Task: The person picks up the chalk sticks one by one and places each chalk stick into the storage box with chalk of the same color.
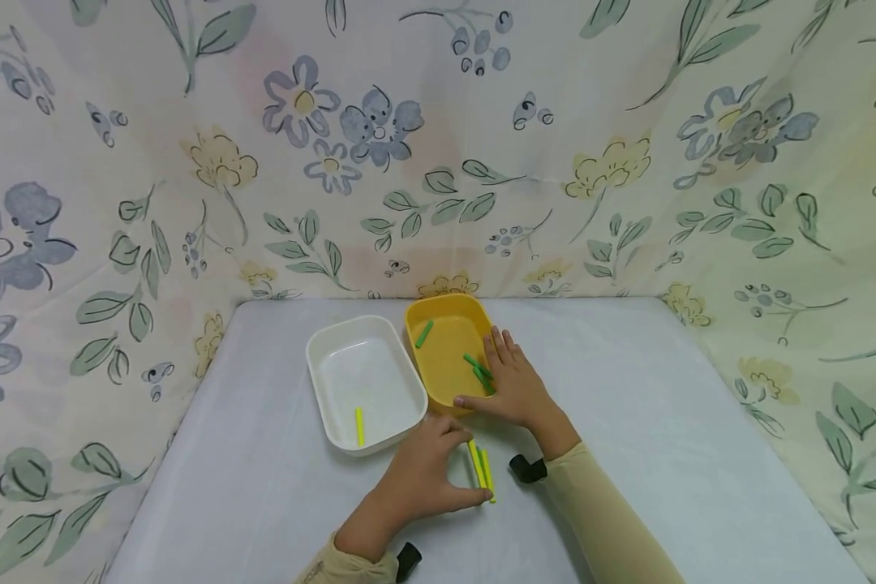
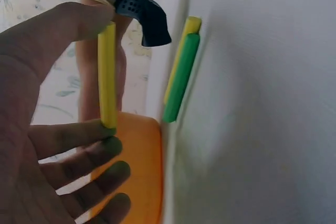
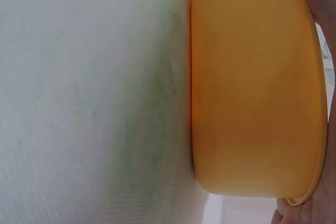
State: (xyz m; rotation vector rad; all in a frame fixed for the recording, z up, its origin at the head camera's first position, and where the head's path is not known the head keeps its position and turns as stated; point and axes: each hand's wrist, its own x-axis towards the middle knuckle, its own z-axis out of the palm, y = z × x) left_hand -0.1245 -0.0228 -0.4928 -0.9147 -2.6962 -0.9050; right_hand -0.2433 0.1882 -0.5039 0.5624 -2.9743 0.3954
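My left hand point(image 1: 422, 469) pinches a yellow chalk stick point(image 2: 107, 77) by its ends between thumb and index finger; the other fingers spread free, tips smudged green. Just beyond it on the tabletop lie a green chalk stick point(image 2: 182, 77) and another yellow chalk stick point(image 2: 193, 23), side by side. My right hand point(image 1: 517, 393) rests on the orange-yellow tray point(image 3: 252, 87), fingers straight along its right rim and thumb at the near edge. Several green chalk sticks point(image 1: 424, 333) lie inside that tray, some partly behind the hand.
Left of the orange-yellow tray, a white tray point(image 1: 321, 381) holds one yellow chalk stick point(image 1: 359, 427). A white cloth point(image 1: 628, 405) with faint green smudges covers the table. Floral fabric point(image 1: 438, 162) hangs around the back and sides. Black wrist mounts point(image 1: 528, 469) sit near both sleeves.
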